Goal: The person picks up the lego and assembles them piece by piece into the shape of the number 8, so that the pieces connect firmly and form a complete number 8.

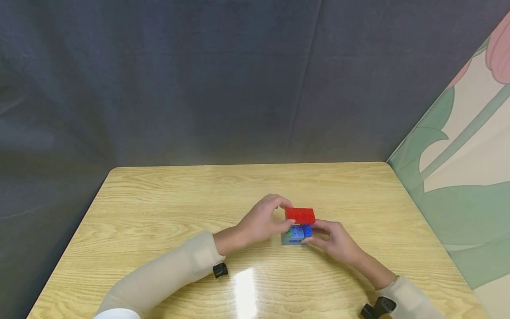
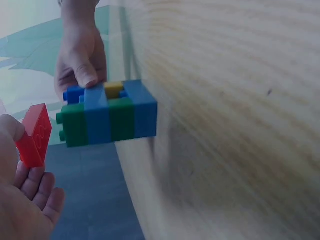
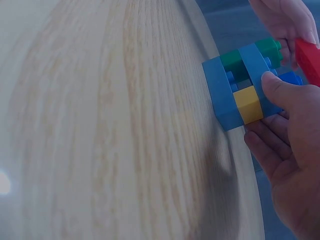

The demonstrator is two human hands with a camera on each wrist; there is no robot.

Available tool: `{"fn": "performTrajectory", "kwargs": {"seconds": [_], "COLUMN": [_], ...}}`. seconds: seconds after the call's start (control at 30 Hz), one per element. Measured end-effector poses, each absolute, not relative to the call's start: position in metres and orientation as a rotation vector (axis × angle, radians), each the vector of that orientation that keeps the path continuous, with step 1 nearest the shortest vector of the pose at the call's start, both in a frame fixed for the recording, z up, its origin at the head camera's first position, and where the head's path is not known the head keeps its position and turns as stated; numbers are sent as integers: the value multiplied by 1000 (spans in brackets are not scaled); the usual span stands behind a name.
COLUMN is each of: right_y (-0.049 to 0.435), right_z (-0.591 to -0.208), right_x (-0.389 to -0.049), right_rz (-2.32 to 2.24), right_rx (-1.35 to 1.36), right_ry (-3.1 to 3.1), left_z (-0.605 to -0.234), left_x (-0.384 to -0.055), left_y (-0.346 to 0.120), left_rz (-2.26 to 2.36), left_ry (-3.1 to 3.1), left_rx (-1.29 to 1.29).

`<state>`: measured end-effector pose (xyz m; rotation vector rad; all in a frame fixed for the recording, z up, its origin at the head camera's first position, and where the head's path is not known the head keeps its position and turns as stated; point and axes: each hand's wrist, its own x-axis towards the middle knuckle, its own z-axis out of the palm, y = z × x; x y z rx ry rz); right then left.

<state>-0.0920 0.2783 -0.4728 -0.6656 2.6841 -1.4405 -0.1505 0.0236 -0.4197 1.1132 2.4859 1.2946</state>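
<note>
My left hand pinches a red toy building brick by its left end. Just below that brick is a stack of building bricks, which my right hand grips from the right side. In the left wrist view, light-blue layers alternate with green bricks. A yellow brick sits between two light-blue layers, beside an open gap. On top, a green brick and a dark-blue brick show their studs. The red brick is apart from the stack in the left wrist view.
A wood-grain table spreads beneath both hands. Behind and to the left hangs a dark cloth; a floral-patterned surface borders the right side. Small black devices are strapped at the wrists.
</note>
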Motion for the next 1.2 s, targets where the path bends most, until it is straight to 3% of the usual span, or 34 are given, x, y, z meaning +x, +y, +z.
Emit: {"fn": "performTrajectory", "kwargs": {"seconds": [1.2], "right_y": [279], "right_z": [-475], "right_x": [-92], "right_rz": [-1471], "right_rx": [-698], "right_ry": [2694], "left_z": [-447], "left_x": [-141], "left_y": [22], "left_rz": [1448], "left_ry": [2318], "left_rx": [1224]}}
